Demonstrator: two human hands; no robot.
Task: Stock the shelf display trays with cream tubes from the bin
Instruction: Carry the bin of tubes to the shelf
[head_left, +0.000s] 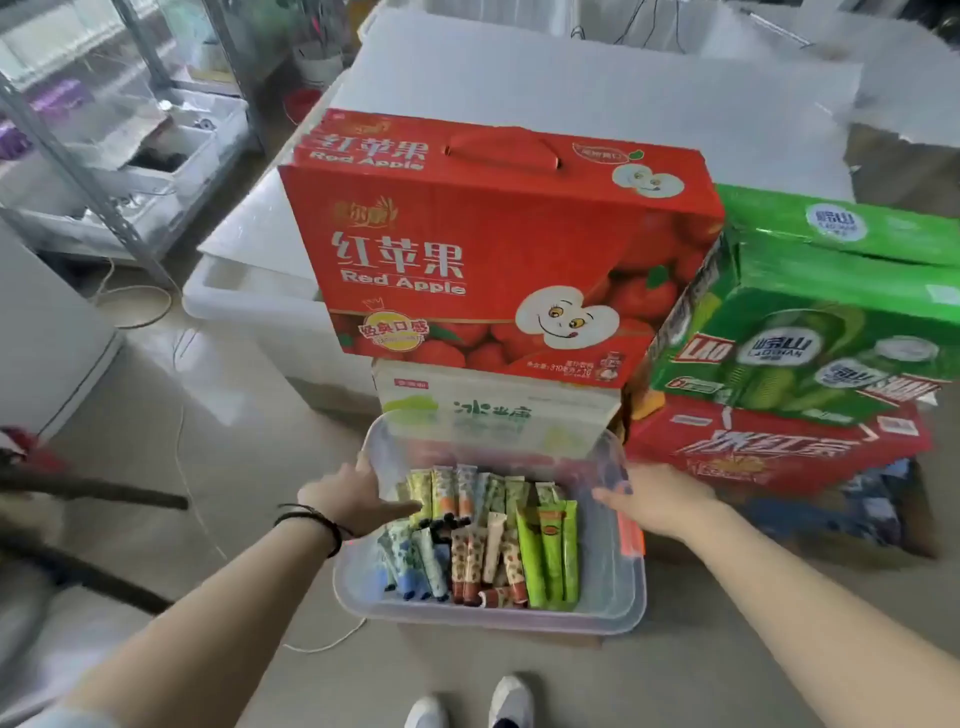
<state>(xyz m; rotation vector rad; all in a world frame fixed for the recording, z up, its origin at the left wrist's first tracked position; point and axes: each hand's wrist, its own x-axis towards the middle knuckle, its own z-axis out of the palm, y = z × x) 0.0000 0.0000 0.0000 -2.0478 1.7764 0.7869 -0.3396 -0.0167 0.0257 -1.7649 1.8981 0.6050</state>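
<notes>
Fingers of both hands (353, 493) (657, 496) clasped on clear plastic bin (618, 597) of slim patterned cream tubes (488, 540).

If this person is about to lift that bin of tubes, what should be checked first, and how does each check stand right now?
1. Left hand on the bin wall: ok.
2. Right hand on the opposite wall: ok.
3. Grip closed firmly: cannot tell.
4. Tubes lying inside, none over the rim: ok.
5. Bin free of the pale carton behind it: cannot tell.
6. Floor cable clear of the shoes: ok.
</notes>
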